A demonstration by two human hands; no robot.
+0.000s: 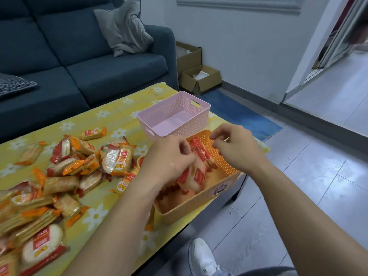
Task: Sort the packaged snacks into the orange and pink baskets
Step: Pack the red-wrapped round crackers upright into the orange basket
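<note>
Two bare hands work over the orange basket (199, 204) at the table's near edge: the left hand (169, 158) grips a red-wrapped snack packet (200, 150) upright inside it, while the right hand (237, 148), fingers curled, pinches near the packet's top (whether it actually holds the wrapper cannot be told). More red packets (191, 180) lie in the basket. Just behind it stands the pink basket (175, 114); left of it, unsorted snacks (59, 180) cover the yellow floral cloth (111, 116).

Legible print, from my seat: round cracker packet (117, 158), centre-left of frame, red label (123, 154) reading roughly "TSL", upside down; white packet (42, 243), lower left, similar red label, characters too blurred to read.
</note>
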